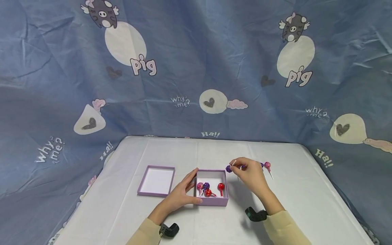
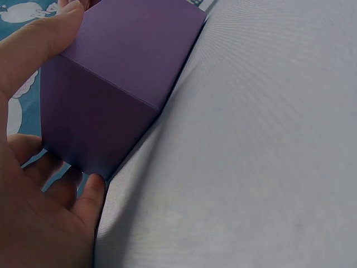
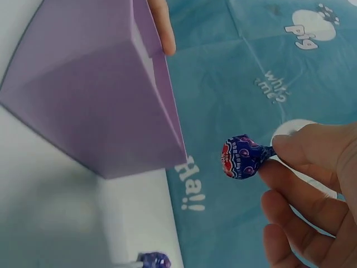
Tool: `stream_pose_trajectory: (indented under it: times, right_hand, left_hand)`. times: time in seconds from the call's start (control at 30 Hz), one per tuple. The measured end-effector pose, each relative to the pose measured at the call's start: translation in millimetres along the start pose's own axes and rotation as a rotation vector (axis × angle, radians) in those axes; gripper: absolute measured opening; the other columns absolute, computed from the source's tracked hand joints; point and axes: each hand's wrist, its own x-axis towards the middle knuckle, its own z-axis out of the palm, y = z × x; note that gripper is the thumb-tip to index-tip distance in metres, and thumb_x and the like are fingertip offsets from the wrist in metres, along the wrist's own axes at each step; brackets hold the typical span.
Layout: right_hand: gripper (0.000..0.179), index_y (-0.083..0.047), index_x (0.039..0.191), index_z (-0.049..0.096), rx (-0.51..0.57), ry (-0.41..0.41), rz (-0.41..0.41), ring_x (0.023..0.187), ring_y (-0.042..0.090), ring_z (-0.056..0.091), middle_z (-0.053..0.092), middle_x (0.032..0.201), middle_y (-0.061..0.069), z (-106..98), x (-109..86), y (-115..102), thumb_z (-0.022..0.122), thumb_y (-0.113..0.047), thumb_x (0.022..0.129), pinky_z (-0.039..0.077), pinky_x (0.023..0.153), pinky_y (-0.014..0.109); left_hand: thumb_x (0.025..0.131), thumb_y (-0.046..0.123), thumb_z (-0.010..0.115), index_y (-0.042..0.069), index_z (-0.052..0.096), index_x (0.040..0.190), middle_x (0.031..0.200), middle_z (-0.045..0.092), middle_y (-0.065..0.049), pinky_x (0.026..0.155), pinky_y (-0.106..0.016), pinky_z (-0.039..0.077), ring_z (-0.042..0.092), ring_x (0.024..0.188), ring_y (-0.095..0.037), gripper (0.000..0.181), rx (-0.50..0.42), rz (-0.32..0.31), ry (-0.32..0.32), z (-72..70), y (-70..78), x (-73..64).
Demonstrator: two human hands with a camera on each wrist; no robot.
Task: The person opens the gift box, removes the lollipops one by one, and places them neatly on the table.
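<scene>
An open purple box stands on the table with several lollipops inside: a pink one, a purple one and red ones. My left hand grips the box at its left side, thumb on the front wall and fingers along the side. Just right of the box, my right hand pinches a purple-wrapped lollipop near its head, raised above the table. In the right wrist view its candy end points toward the box.
The purple box lid lies left of the box, inner side up. Beyond the right hand, a pink lollipop lies on the white table, with purple ones partly hidden by the hand. A blue patterned cloth hangs behind.
</scene>
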Motion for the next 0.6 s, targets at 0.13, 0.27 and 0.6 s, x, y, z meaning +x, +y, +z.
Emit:
stream_pose_trajectory:
  times: [0.13, 0.27, 0.6]
  right_hand:
    - [0.013, -0.024, 0.086, 0.075, 0.016, 0.003, 0.015, 0.071, 0.011, 0.063, 0.071, 0.083, -0.014, -4.8, -2.2, 6.0, 0.083, -0.014, 0.084, 0.054, 0.059, 0.025]
    - [0.013, -0.023, 0.086, 0.076, 0.006, 0.002, 0.016, 0.070, 0.011, 0.063, 0.070, 0.079, -0.015, -7.5, -5.2, 13.0, 0.083, -0.013, 0.084, 0.055, 0.058, 0.024]
    - [0.012, -0.022, 0.086, 0.075, -0.049, 0.006, 0.020, 0.072, 0.006, 0.064, 0.070, 0.077, -0.017, -9.0, -12.3, 29.9, 0.083, -0.014, 0.083, 0.058, 0.061, 0.025]
  left_hand:
    - [0.076, 0.025, 0.091, 0.042, 0.017, 0.160, 0.167, 0.010, 0.008, 0.119, -0.026, 0.028, 0.018, 0.151, -0.014, 0.114, -0.001, 0.001, -0.003, 0.0, -0.1, 0.0]
    - [0.076, 0.024, 0.091, 0.042, 0.017, 0.160, 0.167, 0.010, 0.008, 0.119, -0.026, 0.027, 0.018, 0.151, -0.014, 0.114, -0.003, 0.002, -0.005, -0.3, -0.4, -0.1]
    - [0.076, 0.024, 0.091, 0.042, 0.016, 0.160, 0.167, 0.009, 0.006, 0.119, -0.025, 0.028, 0.018, 0.151, -0.014, 0.114, 0.001, -0.002, -0.006, 0.5, 1.4, -0.4]
